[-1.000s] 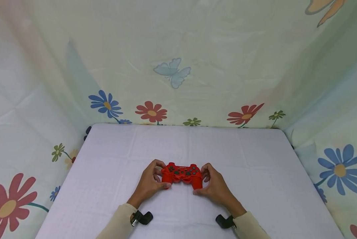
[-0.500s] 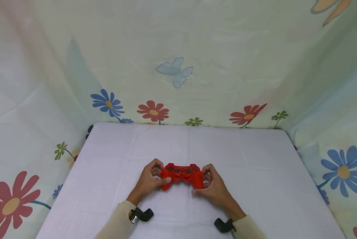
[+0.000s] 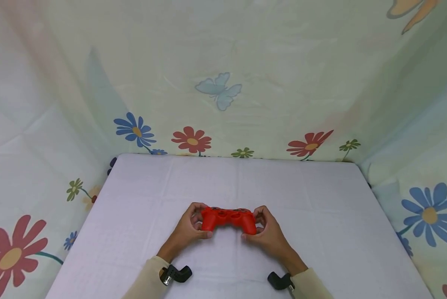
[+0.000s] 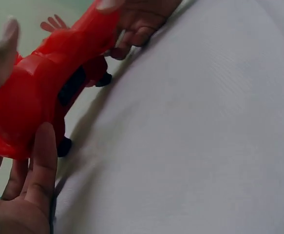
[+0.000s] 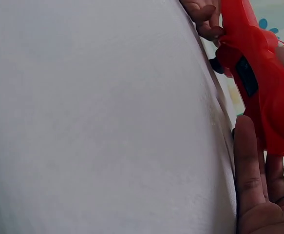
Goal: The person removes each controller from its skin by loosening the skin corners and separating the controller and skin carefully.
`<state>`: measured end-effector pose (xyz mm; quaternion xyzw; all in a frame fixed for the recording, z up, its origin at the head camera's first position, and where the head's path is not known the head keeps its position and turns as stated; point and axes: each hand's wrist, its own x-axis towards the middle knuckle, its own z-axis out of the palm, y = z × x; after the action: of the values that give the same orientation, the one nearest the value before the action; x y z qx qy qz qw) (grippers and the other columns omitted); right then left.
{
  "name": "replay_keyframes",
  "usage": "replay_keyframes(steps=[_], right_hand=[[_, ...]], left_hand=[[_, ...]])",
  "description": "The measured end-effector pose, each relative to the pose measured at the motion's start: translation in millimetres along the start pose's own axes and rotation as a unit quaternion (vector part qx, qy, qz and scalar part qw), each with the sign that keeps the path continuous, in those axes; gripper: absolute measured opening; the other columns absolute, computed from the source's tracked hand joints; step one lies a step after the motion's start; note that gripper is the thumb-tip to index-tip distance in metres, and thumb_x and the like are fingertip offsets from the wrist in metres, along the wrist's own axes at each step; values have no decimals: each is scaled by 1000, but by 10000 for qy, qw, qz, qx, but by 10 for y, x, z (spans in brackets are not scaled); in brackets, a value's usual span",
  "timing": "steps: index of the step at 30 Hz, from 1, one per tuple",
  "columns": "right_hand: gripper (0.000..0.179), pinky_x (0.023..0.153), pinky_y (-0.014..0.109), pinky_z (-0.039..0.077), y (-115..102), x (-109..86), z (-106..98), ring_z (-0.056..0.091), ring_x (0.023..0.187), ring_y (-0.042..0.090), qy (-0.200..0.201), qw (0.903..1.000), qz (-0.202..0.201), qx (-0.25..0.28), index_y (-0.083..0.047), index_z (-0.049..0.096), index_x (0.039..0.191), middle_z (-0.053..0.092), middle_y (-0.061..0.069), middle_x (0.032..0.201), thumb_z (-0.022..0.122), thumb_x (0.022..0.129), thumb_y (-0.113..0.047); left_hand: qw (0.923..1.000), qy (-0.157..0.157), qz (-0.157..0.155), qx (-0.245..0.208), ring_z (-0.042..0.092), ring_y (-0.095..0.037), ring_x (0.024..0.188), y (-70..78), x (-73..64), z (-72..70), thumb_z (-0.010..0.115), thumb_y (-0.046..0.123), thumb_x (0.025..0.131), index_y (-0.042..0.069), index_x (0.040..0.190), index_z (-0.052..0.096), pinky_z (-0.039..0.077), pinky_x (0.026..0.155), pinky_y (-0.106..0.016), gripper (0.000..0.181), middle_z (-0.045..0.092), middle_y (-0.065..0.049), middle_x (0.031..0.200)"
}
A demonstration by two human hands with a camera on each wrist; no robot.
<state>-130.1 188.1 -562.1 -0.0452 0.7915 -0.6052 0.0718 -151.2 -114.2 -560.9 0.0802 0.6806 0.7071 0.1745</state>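
A red game controller [image 3: 229, 216] is held between both hands over the white cloth, near the middle of the head view. Its dark-buttoned face shows only as a thin strip along the far edge, while the smooth red near side faces me. The left hand [image 3: 187, 224] grips the left handle, fingers curled behind it and thumb at its lower end. On the opposite handle, the right hand [image 3: 270, 232] does the same. Both wrist views show fingers along the controller's side, a dark rectangular patch [image 4: 72, 87] and small dark knobs [image 4: 104, 79] close to the cloth.
The table [image 3: 302, 187] is covered with a white cloth. Behind it and at both sides hangs a pale curtain [image 3: 276, 83] printed with flowers and a butterfly. Black camera mounts [image 3: 180, 274] sit on the wrists.
The controller has tipped so its button face has turned away and its near side shows. The left thumb has slid from the top of the left handle down to its lower end.
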Motion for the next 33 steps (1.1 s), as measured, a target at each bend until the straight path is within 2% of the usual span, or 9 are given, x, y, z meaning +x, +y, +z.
replay_keyframes(steps=[2,4,8,13,19,23,28,33], right_hand=[[73,84,25,61,-15,7,8,63,112,24,7,9999,115,-7,-10,47,125,60,12,122,99,73,-13],[73,84,24,60,-29,11,12,63,112,24,5,9998,211,-12,-9,48,127,61,14,123,98,74,-14],[67,82,24,59,-50,10,5,64,106,25,105,9995,260,109,-6,51,124,63,16,118,97,75,-12],[57,84,20,57,-32,2,-13,64,100,21,308,9991,53,296,-3,55,118,62,15,111,94,78,-9],[52,85,19,59,-14,-6,-8,63,100,21,404,9982,52,433,-2,54,115,60,16,110,91,79,-5],[49,81,21,59,-39,-10,10,61,97,23,481,9979,191,384,-2,55,111,59,16,105,92,78,-5],[46,76,21,57,-66,-10,31,59,94,23,653,9962,414,408,-2,55,106,58,15,99,92,77,-4],[42,70,21,49,-59,-17,62,55,90,19,942,9934,485,434,-3,53,99,53,11,92,91,79,-3]], left_hand=[[9999,-125,31,32,68,-23,102,-16,-23,-5,93,0,77,17,144,45,61,86,-27,84,59,-13,131],[9999,-121,32,105,69,-24,101,-28,-33,-1,94,1,76,17,144,44,61,87,-28,86,61,-15,129],[9991,93,51,405,67,-22,96,-32,-29,19,95,7,77,14,136,47,60,83,-26,77,64,-14,120],[9956,217,181,897,63,-21,93,-28,-25,60,96,14,77,13,126,52,58,78,-24,66,64,-10,114],[9907,362,423,1238,63,-22,91,-37,-31,91,97,19,76,14,123,54,58,76,-24,64,63,-9,111],[9907,400,370,1251,63,-23,93,-30,-18,77,97,19,76,14,124,55,58,78,-23,64,63,-9,109],[9906,279,208,1324,64,-21,93,-22,1,59,98,21,76,12,120,55,58,80,-24,62,62,-10,107],[9890,280,205,1441,64,-16,83,-20,-7,84,99,24,75,14,114,54,58,76,-23,61,60,-6,104]])
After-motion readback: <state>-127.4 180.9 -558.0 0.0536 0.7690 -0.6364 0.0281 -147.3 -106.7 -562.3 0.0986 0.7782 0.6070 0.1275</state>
